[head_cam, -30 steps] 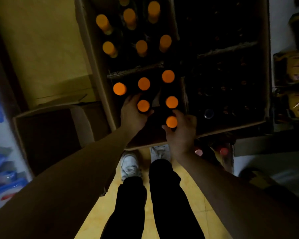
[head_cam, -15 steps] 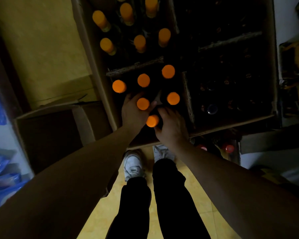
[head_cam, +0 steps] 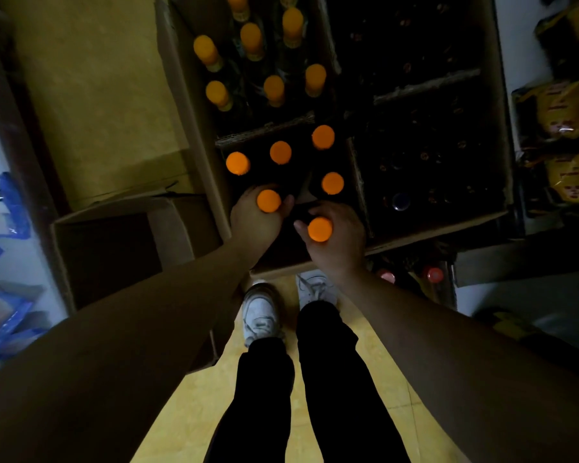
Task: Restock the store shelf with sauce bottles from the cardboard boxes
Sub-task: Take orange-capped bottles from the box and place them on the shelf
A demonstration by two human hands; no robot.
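Sauce bottles [head_cam: 268,201] are being gripped by their necks, left hand [head_cam: 253,222] and right hand [head_cam: 336,240] each holding one for lifting from the cardboard box's [head_cam: 194,128] near corner.

Small shop aisle or stockroom, dim light, divided cardboard box [head_cam: 194,135] packed with identical orange-capped bottles [head_cam: 280,152], second open box [head_cam: 114,248] beside it, yellow packets [head_cam: 562,111] stacked at right, blue packets [head_cam: 0,208] at left, yellow tiled floor [head_cam: 188,412]
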